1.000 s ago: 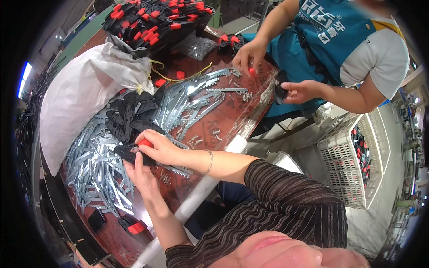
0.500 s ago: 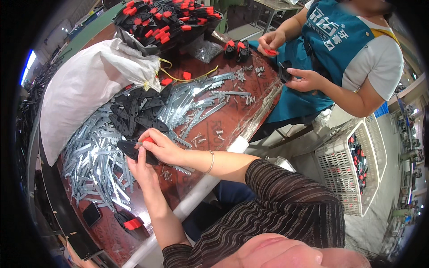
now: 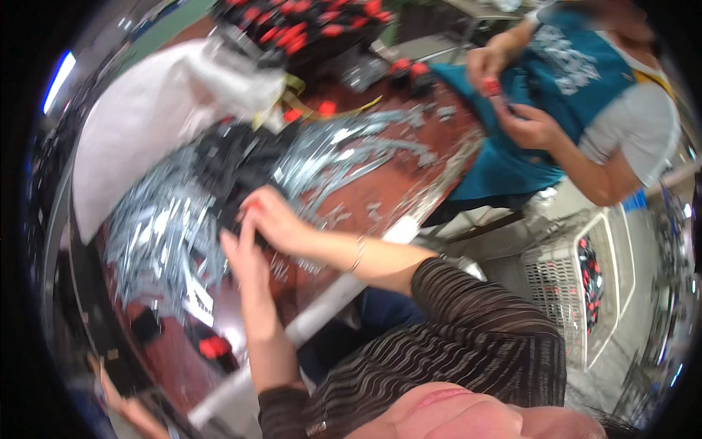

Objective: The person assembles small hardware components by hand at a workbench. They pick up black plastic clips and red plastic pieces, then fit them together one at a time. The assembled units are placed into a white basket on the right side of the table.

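Over the table's near edge my two hands meet, blurred by motion. My left hand [image 3: 247, 257] is closed around a black plastic part, mostly hidden between the hands and lost against the dark pile behind. My right hand [image 3: 274, 219] is closed at the same part, with a small red plastic piece [image 3: 254, 206] at its fingertips. Just beyond lies a heap of black plastic parts [image 3: 238, 164]. Toothed silvery metal strips [image 3: 164, 238] spread to its left, and more metal strips [image 3: 329, 150] lie to its right.
A white sack [image 3: 139, 124] leans over the table's far left. Black-and-red assemblies [image 3: 307, 29] are piled at the back; one more assembly [image 3: 212, 347] lies near left beside a dark flat object [image 3: 146, 325]. A co-worker [image 3: 526, 124] works at right, above a white crate [image 3: 559, 293].
The whole view has shifted and blurred. My hands stay together at the black part. The co-worker's hands have come together, bringing a red piece close to the dark part.
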### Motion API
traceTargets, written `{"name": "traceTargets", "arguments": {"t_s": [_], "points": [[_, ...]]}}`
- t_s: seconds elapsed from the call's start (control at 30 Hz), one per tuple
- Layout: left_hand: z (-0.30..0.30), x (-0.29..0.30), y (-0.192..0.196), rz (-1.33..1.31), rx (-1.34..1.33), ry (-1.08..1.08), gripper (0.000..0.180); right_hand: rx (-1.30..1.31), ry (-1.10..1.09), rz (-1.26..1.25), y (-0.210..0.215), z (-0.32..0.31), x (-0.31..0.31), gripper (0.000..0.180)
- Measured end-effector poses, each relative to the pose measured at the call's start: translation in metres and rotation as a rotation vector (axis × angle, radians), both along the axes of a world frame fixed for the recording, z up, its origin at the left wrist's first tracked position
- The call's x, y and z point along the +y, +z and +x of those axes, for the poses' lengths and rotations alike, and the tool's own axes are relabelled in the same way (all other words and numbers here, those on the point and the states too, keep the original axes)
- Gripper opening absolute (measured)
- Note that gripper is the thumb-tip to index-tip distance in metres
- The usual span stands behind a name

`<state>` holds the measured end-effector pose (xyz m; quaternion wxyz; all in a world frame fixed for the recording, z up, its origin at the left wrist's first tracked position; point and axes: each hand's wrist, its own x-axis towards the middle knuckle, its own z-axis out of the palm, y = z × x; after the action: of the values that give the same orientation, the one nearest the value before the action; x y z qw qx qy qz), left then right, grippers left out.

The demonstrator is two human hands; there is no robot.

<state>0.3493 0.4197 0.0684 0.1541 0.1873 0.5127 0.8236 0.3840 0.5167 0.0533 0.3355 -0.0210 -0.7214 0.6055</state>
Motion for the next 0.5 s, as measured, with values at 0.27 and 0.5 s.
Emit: {"name": "traceTargets", "arguments": {"t_s": [0.27, 0.5], "points": [[0.003, -0.002, -0.002, 0.045, -0.16, -0.044, 0.018, -0.077, 0.332, -0.664, 0.022, 0.004, 0.017, 0.037], [0.01, -0.003, 0.0, -0.064, -0.139, -0.168, 0.025, -0.096, 0.594, -0.645, 0.033, 0.009, 0.02, 0.051]]}}
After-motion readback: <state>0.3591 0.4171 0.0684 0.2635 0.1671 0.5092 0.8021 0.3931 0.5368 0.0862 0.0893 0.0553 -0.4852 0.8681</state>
